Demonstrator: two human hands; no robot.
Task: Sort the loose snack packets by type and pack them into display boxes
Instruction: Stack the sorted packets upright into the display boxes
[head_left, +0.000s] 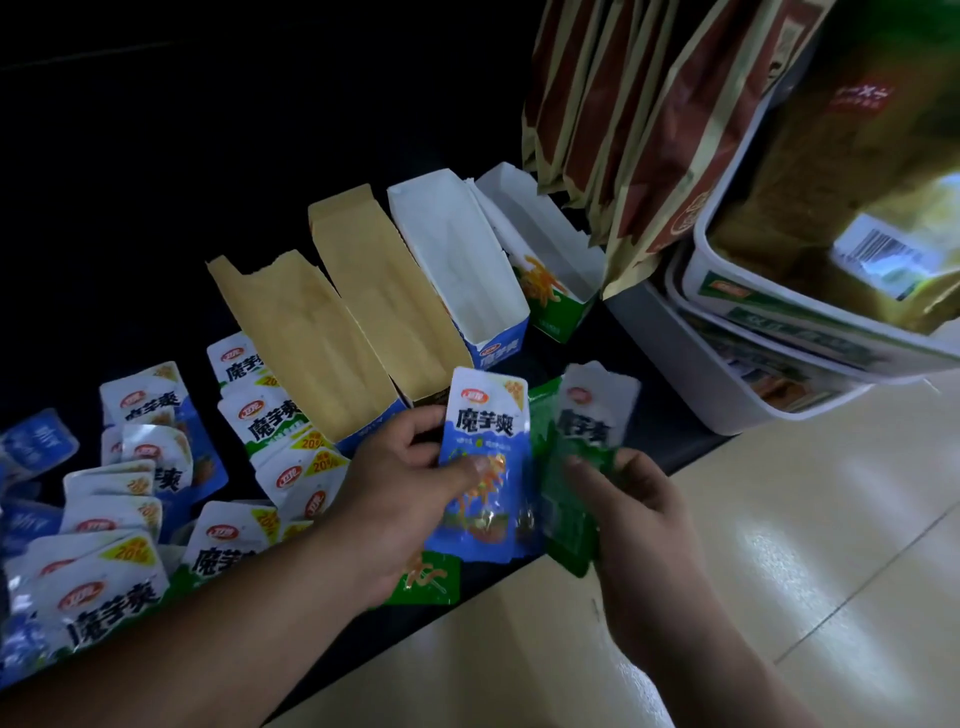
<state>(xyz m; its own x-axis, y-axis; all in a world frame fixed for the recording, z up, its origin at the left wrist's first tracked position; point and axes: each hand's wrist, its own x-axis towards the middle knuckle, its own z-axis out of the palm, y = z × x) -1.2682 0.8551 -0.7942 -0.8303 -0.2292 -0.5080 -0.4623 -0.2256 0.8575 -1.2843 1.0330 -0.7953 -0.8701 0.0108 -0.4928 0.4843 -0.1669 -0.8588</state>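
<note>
- Left hand (405, 493) pinched a blue packet (483, 467) between thumb and fingers, its long axis pointing away toward the boxes.
- Right hand (639, 519) gripped green packets (571, 467) just beside it.
- Both types read "魔芋爽"; loose packets (140, 405) at left carried yellow "20%" flags.
- Open blue-fronted display box (457, 270) stood beyond the left hand; the green-fronted box (550, 270) lay farther right, on the right hand's side.
</note>
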